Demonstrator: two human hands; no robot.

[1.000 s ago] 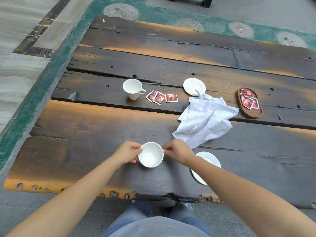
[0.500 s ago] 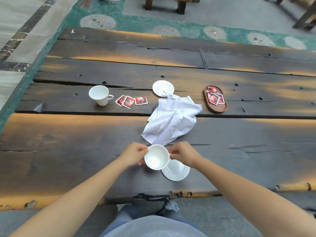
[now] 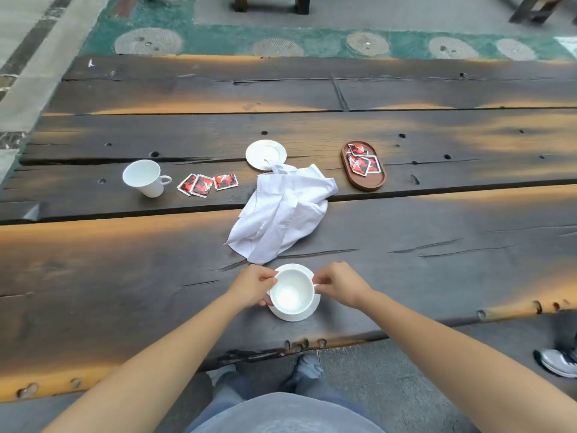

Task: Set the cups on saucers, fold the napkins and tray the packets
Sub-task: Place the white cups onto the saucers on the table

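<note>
A white cup [image 3: 291,295] sits over a white saucer [image 3: 307,310] near the table's front edge. My left hand [image 3: 253,285] grips the cup's left rim and my right hand [image 3: 338,285] pinches its handle on the right. A second white cup [image 3: 144,177] stands at the left, with three red packets [image 3: 206,183] lying just right of it. A bare saucer [image 3: 265,154] lies further back. A crumpled white napkin [image 3: 282,210] lies in the middle, its corner touching that saucer. An oval wooden tray [image 3: 365,182] at the right holds several red packets [image 3: 360,160].
The dark plank table [image 3: 437,260] has gaps between its boards and a rough front edge. Someone's grey shoe [image 3: 559,362] is on the floor at the right. Wooden furniture legs [image 3: 268,3] stand beyond the far edge.
Both hands have carried the cup to the right, from beside the saucer to over it. The view has shifted right as well.
</note>
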